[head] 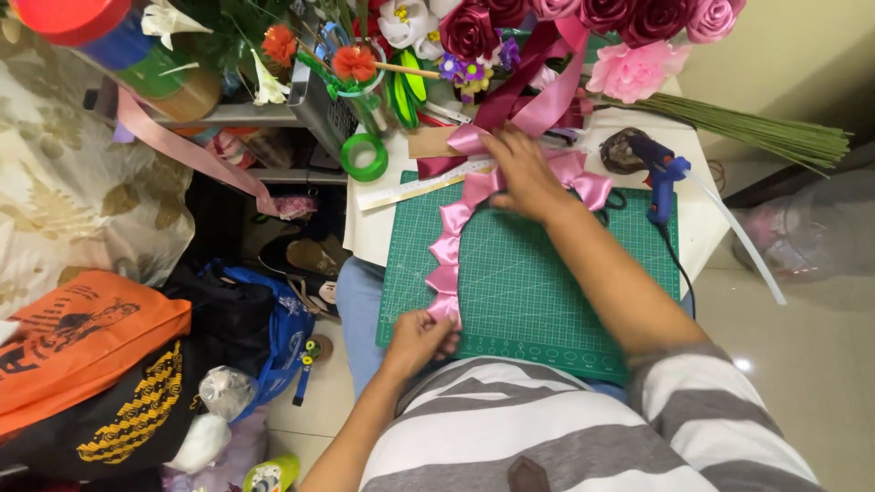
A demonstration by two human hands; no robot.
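Note:
A strip of folded pink satin ribbon petals (453, 239) curves across a green cutting mat (547, 282) on a small white table. My left hand (421, 335) pinches the near end of the strip at the mat's front left corner. My right hand (522, 173) rests on the far part of the strip, fingers pressing it near the mat's back edge, beside more pink ribbon (583, 182).
A blue glue gun (658, 178) and scissors lie at the mat's right. Ribbon roses (629, 18), green stems (756, 132), a green tape roll (365, 157) and a ruler (415, 187) crowd the back. Bags (82, 346) fill the floor on the left.

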